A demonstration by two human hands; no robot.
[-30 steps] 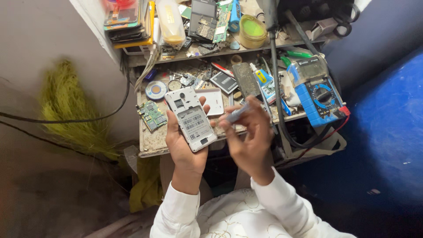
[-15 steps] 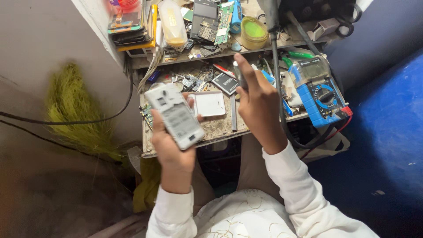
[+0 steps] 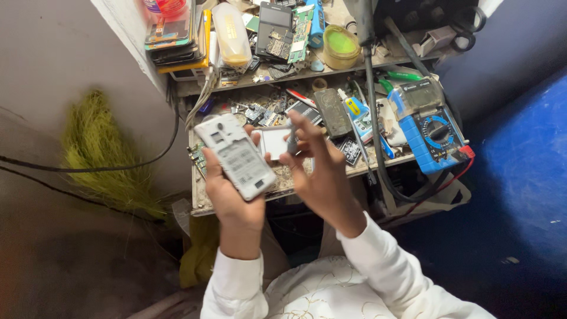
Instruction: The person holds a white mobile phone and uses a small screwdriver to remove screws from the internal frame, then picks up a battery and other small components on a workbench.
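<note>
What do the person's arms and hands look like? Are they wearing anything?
Both arms are covered by long white sleeves: the left sleeve and the right sleeve end in plain cuffs at the wrists. The left hand and right hand are bare, with no gloves. No rings, watch or bracelets can be seen. The white clothing on the lap shows a faint curly gold pattern.

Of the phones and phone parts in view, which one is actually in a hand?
The white opened phone with its back cover off, gripped by the left hand. The others lie stacked on the shelf or loose on the bench.
</note>
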